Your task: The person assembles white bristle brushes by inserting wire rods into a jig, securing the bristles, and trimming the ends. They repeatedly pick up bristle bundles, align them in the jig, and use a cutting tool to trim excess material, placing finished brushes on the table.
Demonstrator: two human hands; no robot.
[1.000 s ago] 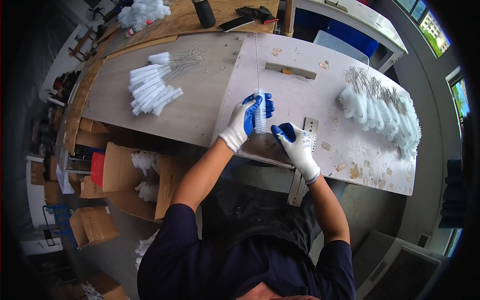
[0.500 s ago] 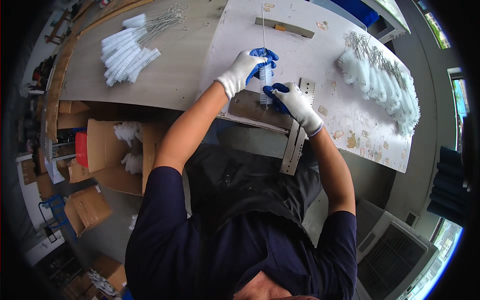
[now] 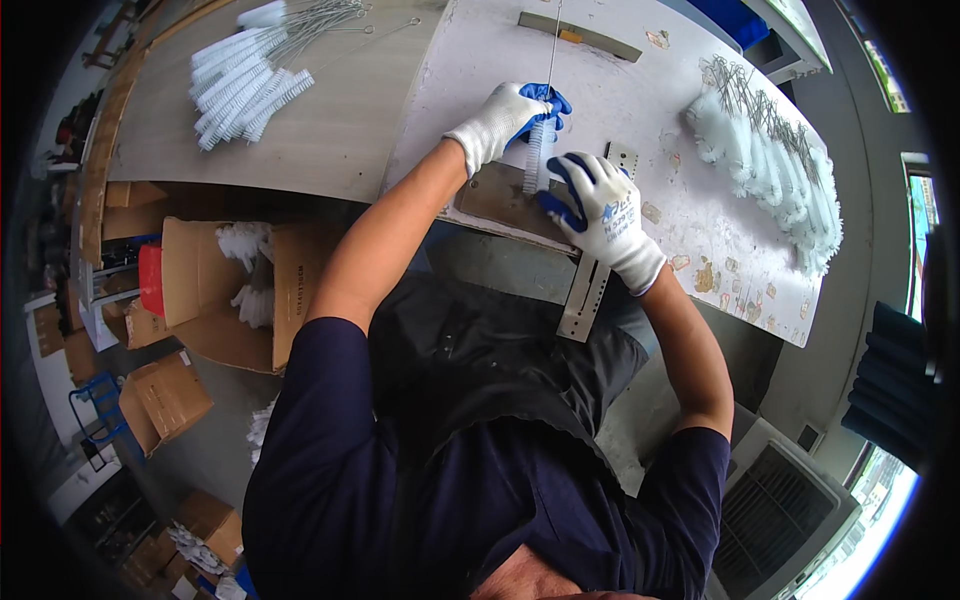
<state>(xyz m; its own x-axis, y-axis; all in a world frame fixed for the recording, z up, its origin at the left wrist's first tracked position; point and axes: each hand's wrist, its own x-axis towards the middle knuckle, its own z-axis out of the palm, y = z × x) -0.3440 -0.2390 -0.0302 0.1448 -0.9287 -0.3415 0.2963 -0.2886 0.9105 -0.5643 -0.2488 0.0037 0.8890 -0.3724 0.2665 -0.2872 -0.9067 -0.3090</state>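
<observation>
A white-bristled bottle brush [image 3: 537, 160] with a long thin wire handle is held over the table's near edge, its bristle end toward me. My left hand [image 3: 507, 122], in a white glove with blue-coated fingers, is closed around it where the bristles meet the wire. To the right of the bristles, my right hand [image 3: 607, 217], gloved alike, has its thumb and fingers apart in a curve. It appears to hold nothing. Under the brush lies a flat metal plate [image 3: 490, 197] at the table edge. A slotted metal strip [image 3: 580, 308] juts toward me below the right hand.
On the left board lies a pile of narrow white brushes [image 3: 240, 90]. Fluffier white brushes [image 3: 770, 170] lie in a row on the right of the white table [image 3: 735, 290]. A metal bar [image 3: 585, 38] lies farther back. An open cardboard box [image 3: 205, 320] stands below left.
My right hand has let go of the brush's lower end and opened, turning its back upward. My left hand has moved slightly right and away from me with the brush.
</observation>
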